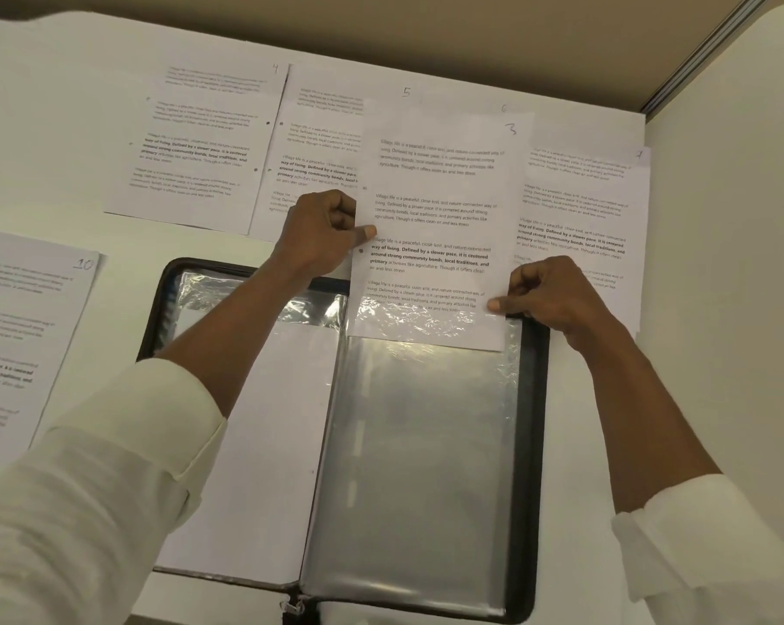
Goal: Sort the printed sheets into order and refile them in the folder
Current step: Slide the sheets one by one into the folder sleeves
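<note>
An open black zip folder (536,444) lies on the white table in front of me. Its right side shows a clear plastic sleeve (417,466). The printed sheet marked 3 (435,209) stands with its lower end inside the top of that sleeve. My left hand (322,232) pinches the sheet's left edge. My right hand (547,293) pinches its lower right edge. The folder's left side holds a white sheet (263,444) in a sleeve.
More printed sheets lie on the table: sheet 4 (200,142) at the back left, sheet 5 (322,128) beside it, sheet 6 (503,108) mostly hidden behind sheet 3, sheet 7 (584,209) at the right, sheet 10 (25,327) at the left. A beige wall (426,33) rises behind.
</note>
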Action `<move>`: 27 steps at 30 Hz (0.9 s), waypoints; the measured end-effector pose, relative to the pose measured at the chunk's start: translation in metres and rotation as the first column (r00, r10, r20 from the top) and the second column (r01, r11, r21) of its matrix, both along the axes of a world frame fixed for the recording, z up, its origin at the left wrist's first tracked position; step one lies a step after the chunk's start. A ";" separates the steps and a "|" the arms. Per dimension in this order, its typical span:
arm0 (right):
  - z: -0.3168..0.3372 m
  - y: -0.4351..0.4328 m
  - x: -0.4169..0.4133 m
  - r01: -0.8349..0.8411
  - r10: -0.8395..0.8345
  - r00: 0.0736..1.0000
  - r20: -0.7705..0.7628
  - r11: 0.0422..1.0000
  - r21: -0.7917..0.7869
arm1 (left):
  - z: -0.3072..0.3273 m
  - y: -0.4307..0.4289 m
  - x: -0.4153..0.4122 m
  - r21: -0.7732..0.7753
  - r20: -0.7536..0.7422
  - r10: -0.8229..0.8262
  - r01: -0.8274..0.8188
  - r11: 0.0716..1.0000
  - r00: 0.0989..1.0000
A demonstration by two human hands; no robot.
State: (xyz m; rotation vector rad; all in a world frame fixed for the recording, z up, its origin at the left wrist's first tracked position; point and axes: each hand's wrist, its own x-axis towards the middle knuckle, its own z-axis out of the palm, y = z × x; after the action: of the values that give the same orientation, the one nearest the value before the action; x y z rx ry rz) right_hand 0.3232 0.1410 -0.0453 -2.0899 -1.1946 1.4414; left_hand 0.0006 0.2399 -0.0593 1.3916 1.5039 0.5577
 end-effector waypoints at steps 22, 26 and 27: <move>-0.002 0.004 -0.001 -0.051 0.053 0.998 -0.023 0.996 0.076 | 0.006 -0.002 0.013 -0.091 -0.057 0.071 -0.076 0.993 0.996; -0.001 0.003 -0.002 0.036 -0.029 0.997 -0.075 0.994 0.102 | 0.008 -0.007 0.013 -0.118 -0.129 0.003 -0.019 0.993 0.992; -0.001 0.003 -0.002 0.107 -0.093 0.988 -0.122 0.988 0.114 | 0.009 -0.010 0.012 -0.119 -0.153 -0.027 0.008 0.993 0.988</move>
State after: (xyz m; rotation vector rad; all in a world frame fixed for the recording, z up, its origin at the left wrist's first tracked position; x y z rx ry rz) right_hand 0.3211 0.1444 -0.0465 -1.9295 -1.0869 1.3900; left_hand 0.0124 0.2302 -0.0506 1.3804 1.6195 0.3505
